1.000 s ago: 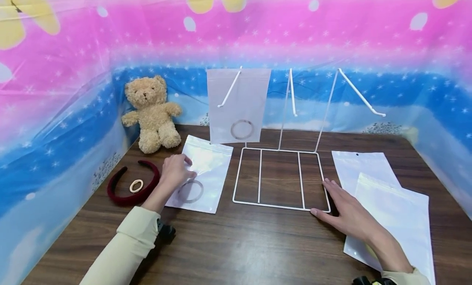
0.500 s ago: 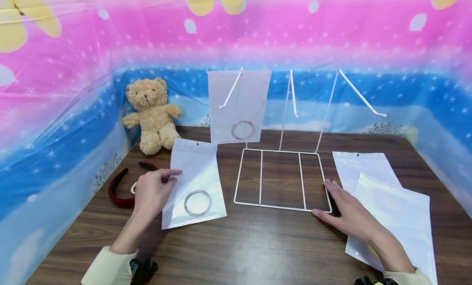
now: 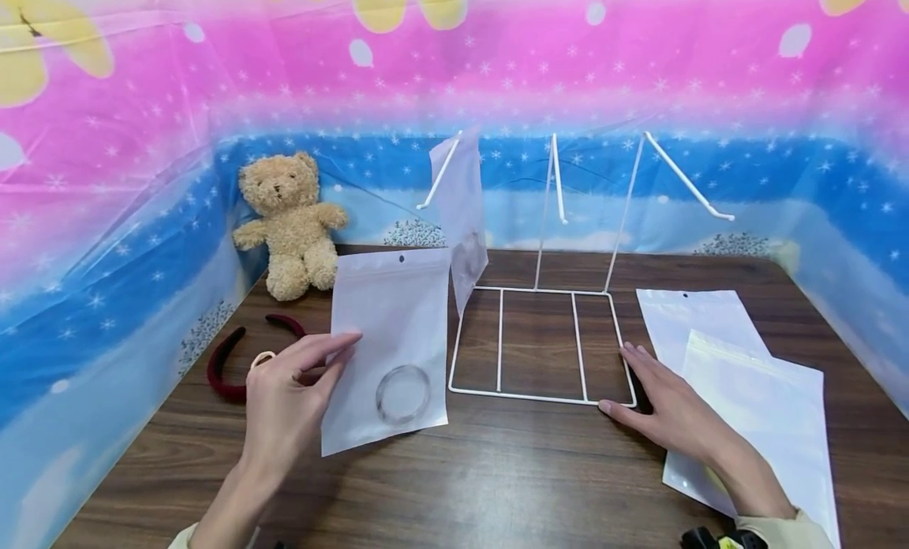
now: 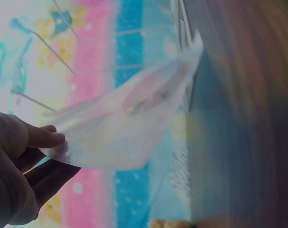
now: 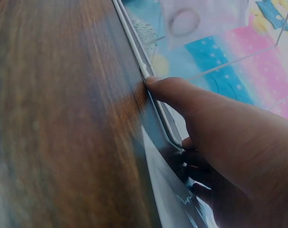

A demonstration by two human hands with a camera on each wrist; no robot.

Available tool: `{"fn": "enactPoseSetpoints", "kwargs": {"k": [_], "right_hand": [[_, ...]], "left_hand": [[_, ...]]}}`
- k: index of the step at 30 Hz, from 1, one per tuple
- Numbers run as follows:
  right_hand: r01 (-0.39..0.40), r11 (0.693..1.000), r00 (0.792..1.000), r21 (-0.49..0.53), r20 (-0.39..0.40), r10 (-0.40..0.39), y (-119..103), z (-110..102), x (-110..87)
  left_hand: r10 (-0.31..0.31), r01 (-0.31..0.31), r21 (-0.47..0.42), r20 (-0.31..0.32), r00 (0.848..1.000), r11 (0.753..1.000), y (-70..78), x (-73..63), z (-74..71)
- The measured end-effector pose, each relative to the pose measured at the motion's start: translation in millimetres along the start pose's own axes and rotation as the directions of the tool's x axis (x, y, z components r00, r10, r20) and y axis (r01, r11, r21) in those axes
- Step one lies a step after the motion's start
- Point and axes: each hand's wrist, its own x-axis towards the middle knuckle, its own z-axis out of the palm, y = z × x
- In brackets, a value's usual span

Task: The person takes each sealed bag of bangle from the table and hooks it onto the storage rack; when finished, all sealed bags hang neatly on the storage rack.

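Basically, left hand (image 3: pixel 284 403) pinches the left edge of a white, flat, rectangular plastic pouch (image 3: pixel 390 320), thumb against fingers, around mid-height. Pouch stands tilted up left of the white wire rack (image 3: pixel 525 396), looks raised off the dark wood-grain table (image 3: pixel 497 486); punched hole at top, grey round ring (image 3: pixel 379 394) showing faintly through near the bottom.

Right hand (image 3: pixel 678 411) has fingers spread, nearly straight, resting at the rack's near right corner, thumb touching the front bar; grips nothing.

Handling, my guess: pouch very light, floppy, a bit slick. Left wrist view shows it bowing away from the pinch, blurred. Side hold lets it swing and curl; pinching the top edge beside the hole should keep it flatter. Ring probably weights the lower end; can't tell if it's brittle. Rack looks thin and light, could slide or tip without a steadying hand.

Also there: similar white pouch hanging turned on the rack's left hook (image 3: pixel 465 225), two overlapping white pouches (image 3: pixel 774 431) near the right hand, dark-red fabric headband (image 3: pixel 226 387) behind the left hand.
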Motion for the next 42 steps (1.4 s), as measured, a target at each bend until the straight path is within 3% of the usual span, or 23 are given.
{"fn": "enactPoseSetpoints", "kwargs": {"k": [3,6,13,16,18,20,22,26,28,30,32,35,42], "right_hand": [[0.0,1.0,1.0,0.0,0.005,0.0,-1,-1,1.4],[0.001,1.0,1.0,-0.002,0.008,-0.001,-1,-2,3.1],[0.022,1.0,1.0,-0.012,0.005,-0.022,-2,-6,6.1],[0.023,1.0,1.0,-0.015,0.0,-0.023,-1,-7,6.1],[0.024,1.0,1.0,-0.012,-0.003,-0.024,0,-8,5.5],[0.024,1.0,1.0,-0.008,-0.002,-0.024,1,-8,4.6],[0.023,1.0,1.0,-0.002,0.0,-0.023,3,-7,2.8],[0.031,0.999,1.0,0.01,0.005,-0.031,6,-3,-1.9],[0.05,0.999,0.999,0.011,-0.005,-0.05,7,-1,-4.0],[0.066,0.998,0.998,0.008,-0.013,-0.066,7,0,-5.6],[0.075,0.997,0.997,0.007,-0.016,-0.075,7,1,-6.2],[0.051,0.999,0.999,0.011,-0.009,-0.051,5,2,-5.6],[0.025,1.0,1.0,0.003,-0.012,-0.024,1,-1,-1.6]], "left_hand": [[0.06,-0.061,-0.061,-0.017,0.998,0.996,15.8,4.5,-2.9],[0.101,-0.102,-0.055,-0.022,0.995,0.993,31.7,8.2,-8.2],[0.083,-0.09,0.071,0.089,0.993,0.993,72.9,10.6,-31.4],[0.156,-0.156,-0.007,0.068,0.985,0.988,87.6,15.5,-32.9],[0.212,-0.206,-0.129,0.035,0.977,0.97,94.3,21.4,-27.8],[0.252,-0.24,-0.286,0.005,0.968,0.928,98.9,28.2,-17.4],[0.244,-0.213,-0.451,0.011,0.97,0.867,101.8,33.4,-3.2],[0.125,-0.018,-0.722,0.095,0.988,0.691,100.0,35.7,33.5],[0.046,0.083,-0.787,0.141,0.989,0.611,94.4,34.7,53.8],[-0.018,0.156,-0.816,0.176,0.984,0.557,88.4,34.9,71.6],[-0.061,0.201,-0.825,0.199,0.978,0.528,83.5,36.3,85.8],[-0.099,0.242,-0.827,0.223,0.97,0.507,80.2,39.9,98.3],[-0.103,0.25,-0.835,0.229,0.968,0.491,76.9,47.1,107.7]]}}
